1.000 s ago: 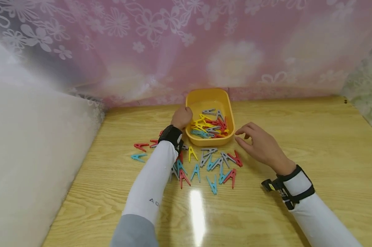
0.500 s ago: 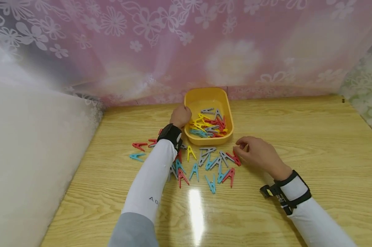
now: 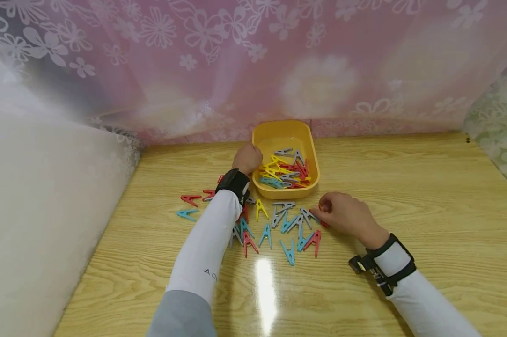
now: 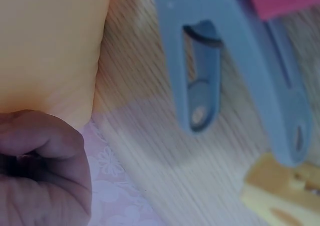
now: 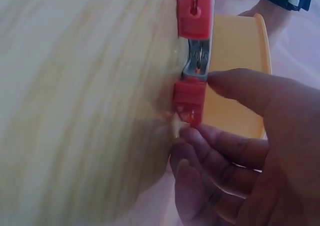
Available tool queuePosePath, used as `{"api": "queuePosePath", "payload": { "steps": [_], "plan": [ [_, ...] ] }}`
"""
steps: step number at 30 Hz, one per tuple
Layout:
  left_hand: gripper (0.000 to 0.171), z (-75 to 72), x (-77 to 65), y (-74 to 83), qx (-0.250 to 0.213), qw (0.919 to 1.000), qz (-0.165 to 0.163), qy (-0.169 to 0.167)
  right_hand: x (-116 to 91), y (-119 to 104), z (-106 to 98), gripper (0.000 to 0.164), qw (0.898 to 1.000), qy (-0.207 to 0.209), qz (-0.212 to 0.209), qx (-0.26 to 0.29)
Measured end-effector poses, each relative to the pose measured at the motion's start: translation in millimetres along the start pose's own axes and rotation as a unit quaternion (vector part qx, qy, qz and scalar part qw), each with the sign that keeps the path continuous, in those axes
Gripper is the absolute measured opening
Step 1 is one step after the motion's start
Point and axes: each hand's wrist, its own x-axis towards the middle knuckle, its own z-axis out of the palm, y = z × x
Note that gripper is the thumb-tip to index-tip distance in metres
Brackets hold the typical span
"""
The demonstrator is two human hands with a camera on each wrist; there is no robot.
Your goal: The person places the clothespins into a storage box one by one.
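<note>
My left hand [image 3: 247, 159] grips the left rim of a yellow plastic tub [image 3: 315, 159], its fingers curled against the wall in the left wrist view. Several red, yellow, grey and blue clothespins [image 3: 288, 176] lie inside the tub. In front of it, my right hand [image 3: 347, 214] pinches a red clothespin [image 5: 190, 98] low at the tabletop, thumb and fingers at either side of it. The hand covers most of that pin in the head view. A grey clothespin [image 3: 308, 217] lies right beside those fingertips.
Several loose clothespins [image 3: 289, 252] are spread over the wooden table [image 3: 426, 196] before the tub, some partly under the left forearm. A pink flowered curtain [image 3: 236, 84] hangs behind the tub. A pale cloth [image 3: 38, 201] borders the left side.
My right hand has come from beside the tub's near right corner toward me, down to the red clothespin, and its fingers have closed on it. The left hand and tub stay put.
</note>
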Motion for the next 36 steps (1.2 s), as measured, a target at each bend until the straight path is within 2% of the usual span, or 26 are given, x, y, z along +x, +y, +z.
{"api": "queuePosePath", "payload": {
  "steps": [9, 16, 20, 24, 28, 31, 36],
  "plan": [
    [0.039, 1.9, 2.8, 0.2, 0.030, 0.9995, -0.008, 0.009, -1, -14, -4, 0.034, 0.998, -0.011, 0.050, -0.021],
    [0.038, 2.6, 2.8, 1.7, 0.037, 0.9992, -0.013, 0.007, -4, -12, -7, 0.031, 0.998, 0.005, 0.053, -0.014],
    [0.037, 2.1, 2.2, 2.3, 0.034, 0.9992, -0.018, 0.009, -8, -4, -19, 0.033, 0.998, 0.020, 0.058, 0.012],
    [0.035, 0.0, 1.5, 2.3, 0.034, 0.9991, -0.022, 0.012, -7, 1, -38, 0.048, 0.996, 0.059, 0.055, 0.032],
    [0.032, -0.7, 1.7, 1.7, 0.037, 0.9990, -0.021, 0.013, 1, -4, -58, 0.060, 0.992, 0.114, 0.034, 0.029],
    [0.029, 0.2, 2.6, 1.6, 0.038, 0.9990, -0.019, 0.012, 13, -15, -69, 0.059, 0.989, 0.144, 0.019, 0.024],
    [0.026, 4.7, 2.8, 1.6, 0.054, 0.9983, -0.015, 0.015, 39, -30, -70, 0.052, 0.988, 0.152, -0.005, 0.014]
  ]
}}
